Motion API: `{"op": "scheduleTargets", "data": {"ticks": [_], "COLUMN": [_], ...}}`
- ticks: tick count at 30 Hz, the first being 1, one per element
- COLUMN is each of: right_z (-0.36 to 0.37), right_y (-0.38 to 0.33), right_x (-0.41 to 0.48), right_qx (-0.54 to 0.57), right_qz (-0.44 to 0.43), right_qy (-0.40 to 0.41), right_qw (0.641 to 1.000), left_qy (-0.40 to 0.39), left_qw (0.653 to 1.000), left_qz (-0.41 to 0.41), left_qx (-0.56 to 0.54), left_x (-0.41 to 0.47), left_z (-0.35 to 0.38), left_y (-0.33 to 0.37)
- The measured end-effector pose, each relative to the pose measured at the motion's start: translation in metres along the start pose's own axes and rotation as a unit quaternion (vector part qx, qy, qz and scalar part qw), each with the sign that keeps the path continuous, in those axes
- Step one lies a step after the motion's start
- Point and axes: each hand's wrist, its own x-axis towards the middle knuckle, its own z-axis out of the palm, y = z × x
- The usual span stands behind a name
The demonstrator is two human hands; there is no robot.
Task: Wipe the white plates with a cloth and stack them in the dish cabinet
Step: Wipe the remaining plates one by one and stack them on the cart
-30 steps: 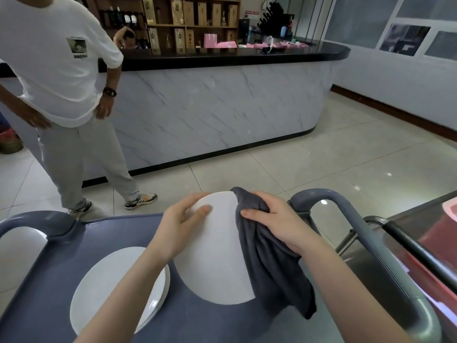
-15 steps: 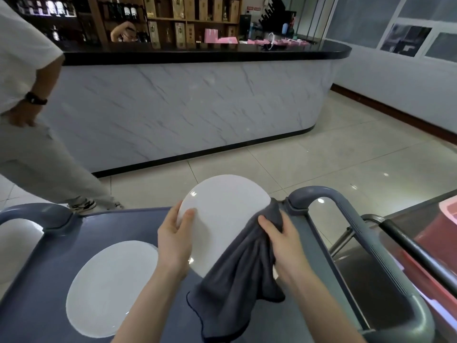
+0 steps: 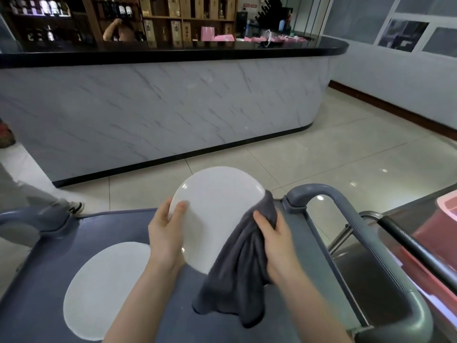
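Note:
A round white plate [image 3: 215, 209] is held tilted up above the grey-blue cart tray [image 3: 44, 273]. My left hand [image 3: 167, 233] grips the plate's left rim, thumb on its face. My right hand [image 3: 274, 241] holds a dark grey cloth [image 3: 237, 276] against the plate's right edge; the cloth hangs down over the plate's lower right part. Other white plates [image 3: 101, 290] lie flat on the tray at the lower left. No dish cabinet is in sight.
The cart's grey handle [image 3: 346, 209] curves up at the right, a black bar [image 3: 415, 246] and a pink tub [image 3: 445, 219] beyond it. A marble-fronted bar counter [image 3: 173, 105] stands ahead across tiled floor. A person's leg and shoe [image 3: 74, 206] are at the left.
The plate has tilted up and risen slightly. My right hand with the cloth slid from the plate's top down to its right edge. The standing person has walked off to the left.

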Motion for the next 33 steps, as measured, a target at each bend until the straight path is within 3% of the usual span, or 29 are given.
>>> {"op": "scheduleTargets", "data": {"ticks": [2, 5, 10, 14, 20, 23, 25, 27, 30, 33], "right_z": [0.006, -0.001, -0.015, -0.006, 0.008, -0.002, -0.004, 0.004, 0.016, 0.007], "right_y": [0.017, 0.008, -0.041, -0.069, -0.064, -0.046, -0.03, -0.006, 0.02, 0.01], "right_x": [-0.013, -0.01, 0.011, 0.025, 0.025, 0.013, -0.003, -0.022, -0.038, -0.029], "right_qx": [0.044, 0.058, -0.065, -0.229, -0.269, -0.182, -0.051, 0.064, 0.116, 0.061], "right_qz": [0.018, 0.025, -0.034, -0.029, -0.054, -0.034, -0.011, 0.016, 0.032, 0.037], "right_qy": [0.064, 0.07, -0.055, -0.199, -0.178, -0.149, -0.077, 0.022, 0.149, 0.097], "right_qw": [0.997, 0.996, 0.996, 0.952, 0.945, 0.971, 0.996, 0.998, 0.981, 0.993], "left_qy": [0.015, -0.029, -0.217, -0.291, -0.22, -0.173, -0.106, -0.04, 0.003, 0.001], "left_qw": [0.999, 0.998, 0.962, 0.915, 0.953, 0.973, 0.99, 0.999, 0.998, 0.999], "left_qz": [-0.04, -0.042, -0.001, 0.102, 0.086, 0.054, 0.03, -0.01, -0.055, -0.037], "left_qx": [-0.025, 0.045, 0.166, 0.259, 0.187, 0.141, 0.087, 0.025, -0.026, -0.005], "left_x": [-0.008, -0.009, 0.01, 0.018, 0.01, -0.001, -0.007, -0.016, -0.027, -0.02], "left_z": [0.008, 0.002, -0.019, -0.009, -0.014, -0.019, -0.019, -0.012, 0.001, -0.002], "left_y": [-0.005, -0.01, 0.011, 0.035, 0.027, 0.018, 0.011, 0.001, -0.01, -0.009]}}
